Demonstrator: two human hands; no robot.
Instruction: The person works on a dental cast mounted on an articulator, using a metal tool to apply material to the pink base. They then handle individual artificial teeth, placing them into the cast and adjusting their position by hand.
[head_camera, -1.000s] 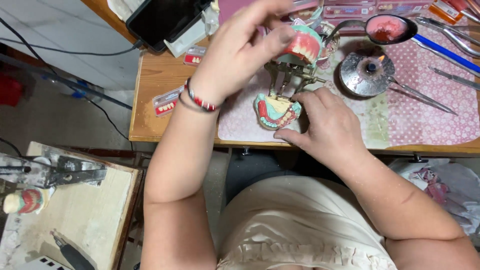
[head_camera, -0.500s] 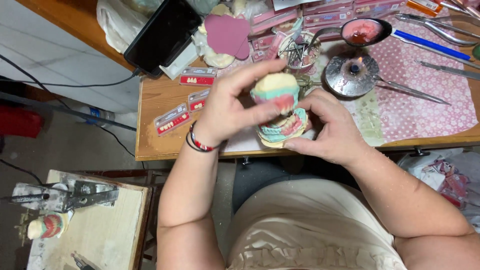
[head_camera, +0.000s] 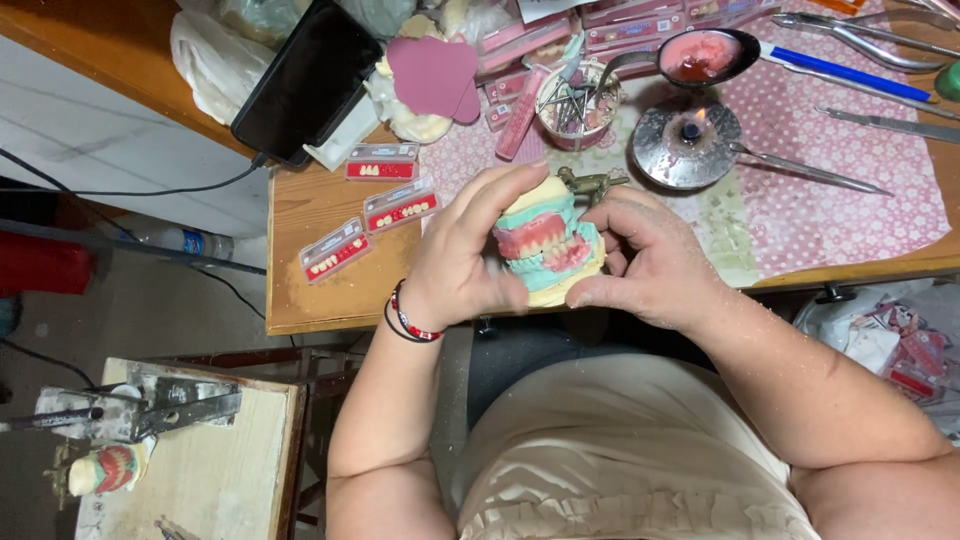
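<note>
— Denture model (head_camera: 545, 245): where is it seen?

— It is held up over the near edge of the wooden table (head_camera: 310, 215), between both hands, with upper and lower rows of teeth set in pink wax and closed together on pale and green bases.

— How is it gripped by the left hand (head_camera: 465, 260)?

— The left hand is curled around the model's left side, the thumb and fingers closed on it from top to bottom. A red and black bracelet (head_camera: 405, 315) is worn at that wrist.

— And the right hand (head_camera: 650, 255)?

— It is closed on the right side, with the thumb pressed under the lower base and the fingers bent behind. A metal hinge frame (head_camera: 592, 183) is seen sticking out just above it.

— What is laid about on the table?

— Three cards of spare teeth (head_camera: 385, 205) are set out to the left of the hands. Beyond them, a small burner (head_camera: 688, 142) is lit on a patterned cloth (head_camera: 830, 190), and a spoon (head_camera: 705, 55) with pink wax is placed behind it. A dark phone (head_camera: 305, 80) is propped at the far left.
</note>
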